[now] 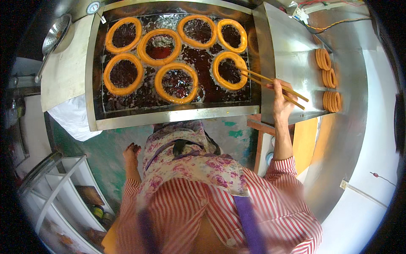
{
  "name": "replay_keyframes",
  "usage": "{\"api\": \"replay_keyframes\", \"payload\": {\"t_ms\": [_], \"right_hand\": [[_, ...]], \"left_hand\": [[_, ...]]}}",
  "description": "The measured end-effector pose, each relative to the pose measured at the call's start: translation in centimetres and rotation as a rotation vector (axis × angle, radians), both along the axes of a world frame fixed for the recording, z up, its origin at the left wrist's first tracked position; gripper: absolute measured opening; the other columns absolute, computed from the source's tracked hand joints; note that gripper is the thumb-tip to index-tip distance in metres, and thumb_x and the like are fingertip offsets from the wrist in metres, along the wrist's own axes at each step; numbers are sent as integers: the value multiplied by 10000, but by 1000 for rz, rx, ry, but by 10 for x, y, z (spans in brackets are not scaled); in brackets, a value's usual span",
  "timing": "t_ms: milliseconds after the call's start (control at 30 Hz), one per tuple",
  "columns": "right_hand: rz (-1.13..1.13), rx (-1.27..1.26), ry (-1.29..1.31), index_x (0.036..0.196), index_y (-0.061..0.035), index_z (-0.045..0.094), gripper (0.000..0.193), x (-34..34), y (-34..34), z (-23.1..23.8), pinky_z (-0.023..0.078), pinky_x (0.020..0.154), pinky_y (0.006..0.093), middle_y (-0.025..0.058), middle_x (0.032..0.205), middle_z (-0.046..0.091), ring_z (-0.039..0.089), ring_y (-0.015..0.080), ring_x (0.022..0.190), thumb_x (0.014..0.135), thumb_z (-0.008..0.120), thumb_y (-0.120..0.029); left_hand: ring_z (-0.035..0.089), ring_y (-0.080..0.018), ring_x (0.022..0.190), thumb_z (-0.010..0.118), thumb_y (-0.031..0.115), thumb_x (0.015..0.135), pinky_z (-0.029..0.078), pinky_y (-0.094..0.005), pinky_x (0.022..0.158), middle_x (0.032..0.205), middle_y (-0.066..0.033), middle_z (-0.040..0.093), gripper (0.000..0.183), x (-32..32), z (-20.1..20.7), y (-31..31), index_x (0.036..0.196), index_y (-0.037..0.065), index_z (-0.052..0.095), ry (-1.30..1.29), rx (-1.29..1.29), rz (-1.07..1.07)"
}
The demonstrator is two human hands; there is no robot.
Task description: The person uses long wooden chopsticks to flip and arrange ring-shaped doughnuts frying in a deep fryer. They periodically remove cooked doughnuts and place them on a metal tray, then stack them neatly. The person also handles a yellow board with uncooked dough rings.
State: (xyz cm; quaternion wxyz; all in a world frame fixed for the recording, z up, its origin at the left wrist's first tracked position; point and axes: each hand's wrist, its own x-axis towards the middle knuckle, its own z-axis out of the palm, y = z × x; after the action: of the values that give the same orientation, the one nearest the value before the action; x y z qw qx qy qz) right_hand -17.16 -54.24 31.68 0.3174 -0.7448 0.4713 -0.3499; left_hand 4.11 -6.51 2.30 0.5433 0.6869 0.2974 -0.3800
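Observation:
My right hand (pixel 282 100) is closed around a pair of long wooden chopsticks (pixel 268 78). Their tips reach over the fryer's right side and meet the upper right edge of a golden fried dough ring (pixel 216 71); whether they pinch it I cannot tell. Several more dough rings float flat in dark, bubbling oil, among them one at the front middle (pixel 158 84) and one at the left (pixel 107 75). The rectangular metal fryer (pixel 182 115) stands in front of me. Down at my left side hangs my left hand (pixel 132 153), its fingers loosely apart with nothing in them.
Right of the fryer, a metal counter (pixel 292 55) carries stacked dough rings (pixel 332 101) along its far right. A skimmer (pixel 57 36) lies on the left-hand board (pixel 67 72), near a dial thermometer (pixel 93 7). White shelving (pixel 59 186) stands at the lower left.

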Motion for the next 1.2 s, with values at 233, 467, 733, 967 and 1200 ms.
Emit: {"api": "replay_keyframes", "payload": {"t_ms": [233, 467, 733, 967, 1200], "right_hand": [[-69, 208, -252, 902, 58, 585, 133, -27, 1, -61, 556, 669, 325, 134, 779, 621, 636, 202, 674, 864, 573, -68], [-736, 368, -771, 950, 30, 532, 195, -61, 30, -136, 573, 574, 332, 166, 850, 621, 649, 245, 729, 830, 625, -91], [-1093, 606, -1075, 941, 55, 516, 167, -15, 28, -172, 591, 542, 350, 173, 821, 614, 651, 244, 696, 847, 585, -64], [-1060, 709, -1328, 1003, -19, 542, 165, -76, 65, -185, 564, 654, 370, 124, 907, 626, 633, 209, 840, 903, 517, -147], [-1182, 390, -1115, 963, 78, 538, 198, -99, 119, -132, 580, 529, 322, 169, 832, 615, 644, 235, 722, 857, 568, -86]], "left_hand": [[597, -299, 641, 480, -26, 833, 527, -355, 571, 807, -219, 576, 303, 19, -40, 16, 1105, -161, 486, -105, -81, -147], [589, -279, 559, 487, -19, 815, 514, -353, 475, 747, -195, 569, 287, 32, -56, 22, 1065, -159, 501, -86, -61, -228], [587, -269, 560, 397, -71, 814, 521, -337, 478, 774, -198, 565, 261, 70, -7, -8, 1040, -159, 495, 52, -128, -119], [627, -257, 601, 374, -43, 811, 557, -326, 536, 748, -161, 602, 281, 114, -2, 10, 1009, -99, 565, 43, -187, -423], [579, -203, 582, 415, -5, 810, 462, -291, 498, 778, -140, 624, 235, 124, -13, 11, 936, -41, 611, -60, 87, -582]]}}
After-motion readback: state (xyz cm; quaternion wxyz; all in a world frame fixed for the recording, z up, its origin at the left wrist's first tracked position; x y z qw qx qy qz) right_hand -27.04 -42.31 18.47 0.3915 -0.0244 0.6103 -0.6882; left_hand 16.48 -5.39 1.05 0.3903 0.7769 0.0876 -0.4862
